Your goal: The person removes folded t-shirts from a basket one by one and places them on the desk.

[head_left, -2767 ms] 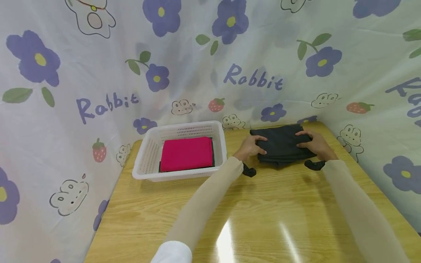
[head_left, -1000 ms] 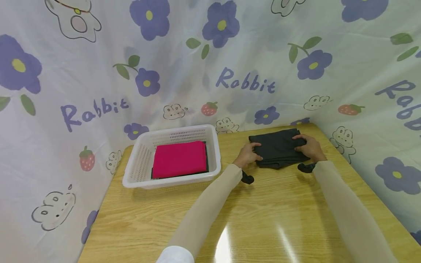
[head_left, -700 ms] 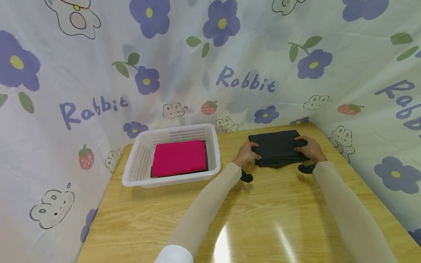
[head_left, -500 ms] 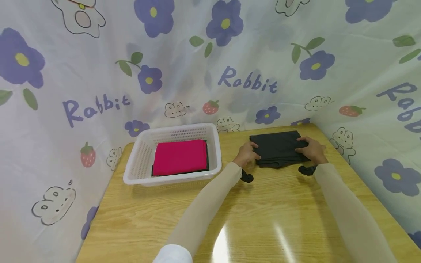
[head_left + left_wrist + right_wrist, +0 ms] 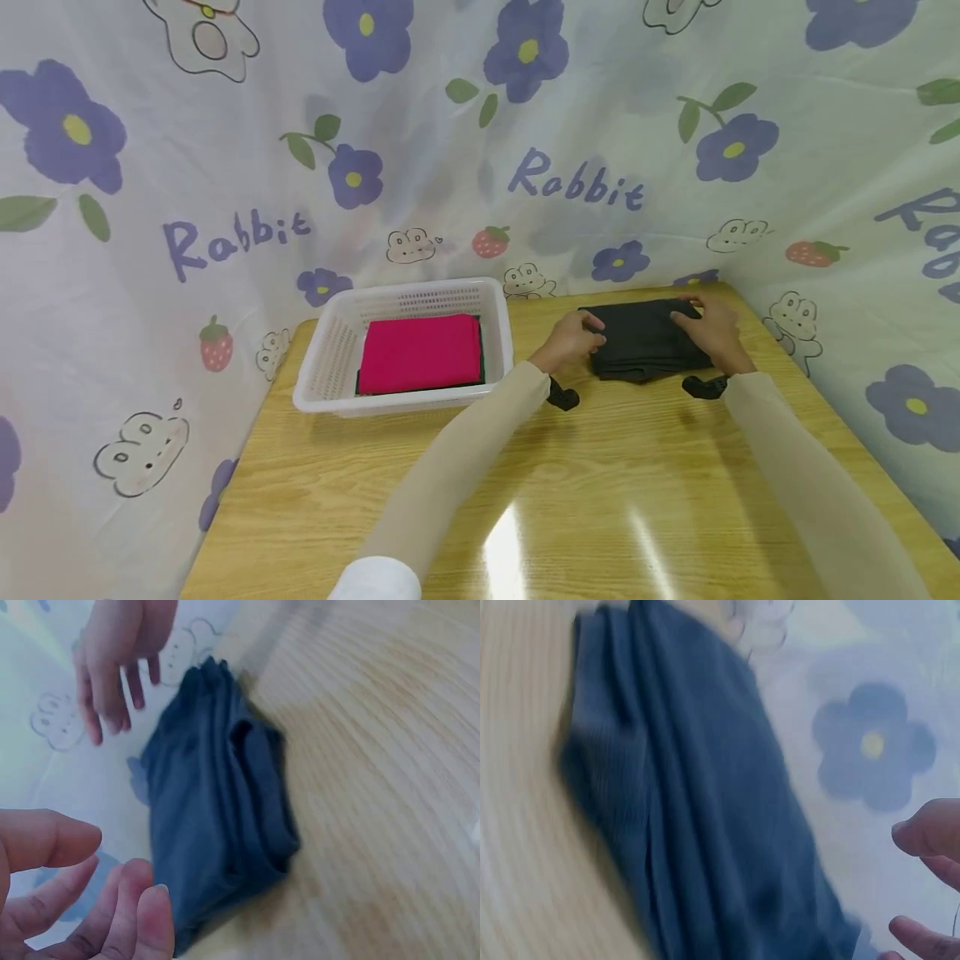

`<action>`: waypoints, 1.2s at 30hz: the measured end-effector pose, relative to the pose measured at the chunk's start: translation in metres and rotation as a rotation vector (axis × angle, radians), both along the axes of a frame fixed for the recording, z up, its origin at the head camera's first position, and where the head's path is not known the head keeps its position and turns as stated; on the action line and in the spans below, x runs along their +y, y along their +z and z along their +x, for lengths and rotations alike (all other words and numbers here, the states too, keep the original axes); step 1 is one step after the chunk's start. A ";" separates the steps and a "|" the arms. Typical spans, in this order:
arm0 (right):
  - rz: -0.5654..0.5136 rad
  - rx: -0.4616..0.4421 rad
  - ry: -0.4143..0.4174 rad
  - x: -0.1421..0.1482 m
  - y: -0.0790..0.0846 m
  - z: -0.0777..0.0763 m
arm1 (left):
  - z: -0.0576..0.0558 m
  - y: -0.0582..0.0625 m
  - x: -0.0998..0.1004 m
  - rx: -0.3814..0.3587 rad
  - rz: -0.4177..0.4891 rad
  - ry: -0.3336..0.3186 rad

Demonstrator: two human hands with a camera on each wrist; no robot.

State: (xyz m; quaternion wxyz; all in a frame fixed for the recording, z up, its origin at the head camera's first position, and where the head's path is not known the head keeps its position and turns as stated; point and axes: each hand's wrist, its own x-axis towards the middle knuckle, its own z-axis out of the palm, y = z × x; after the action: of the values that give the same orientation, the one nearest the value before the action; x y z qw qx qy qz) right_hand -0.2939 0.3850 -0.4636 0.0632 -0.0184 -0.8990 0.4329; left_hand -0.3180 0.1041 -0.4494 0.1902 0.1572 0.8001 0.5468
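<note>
A folded dark garment (image 5: 645, 337) lies at the back right of the table, its stacked layers showing along the near edge. My left hand (image 5: 571, 340) is at the garment's left end with fingers loosely bent; in the left wrist view the thumb stands apart from the fingertips (image 5: 154, 919), which are close beside the cloth. Over the right end hovers my right hand (image 5: 712, 331), its fingers spread and hanging off the cloth. In the right wrist view the garment (image 5: 705, 787) shows beside my right thumb (image 5: 922, 829), with a gap between them.
To the left stands a white perforated basket (image 5: 318, 396) holding a folded red cloth (image 5: 422, 354) on top of a dark green one (image 5: 482, 367). A patterned curtain (image 5: 450, 192) hangs behind the wooden table (image 5: 420, 467) and along its sides.
Earlier both hands held the garment's ends; now they have come off it, the right hand rising. The garment was smoothed flatter and stays in place. The head view shifted slightly.
</note>
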 end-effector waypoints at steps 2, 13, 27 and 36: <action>-0.031 -0.001 0.006 -0.008 0.005 0.000 | 0.001 0.008 -0.003 -0.014 0.025 -0.010; -0.182 -0.038 0.112 -0.051 0.025 0.004 | 0.004 0.043 -0.048 0.080 0.000 -0.101; -0.215 -0.078 0.277 -0.108 0.031 0.014 | 0.000 0.051 -0.139 0.098 -0.088 -0.071; -0.212 -0.075 0.357 -0.153 0.042 0.015 | 0.002 0.064 -0.195 0.068 -0.096 -0.029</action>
State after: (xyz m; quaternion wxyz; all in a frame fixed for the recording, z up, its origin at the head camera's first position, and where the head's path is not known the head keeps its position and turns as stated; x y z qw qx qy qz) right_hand -0.2785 0.2323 -0.4212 -0.0502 0.1184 -0.8392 0.5283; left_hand -0.3156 -0.0914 -0.3853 0.1783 0.1780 0.8291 0.4991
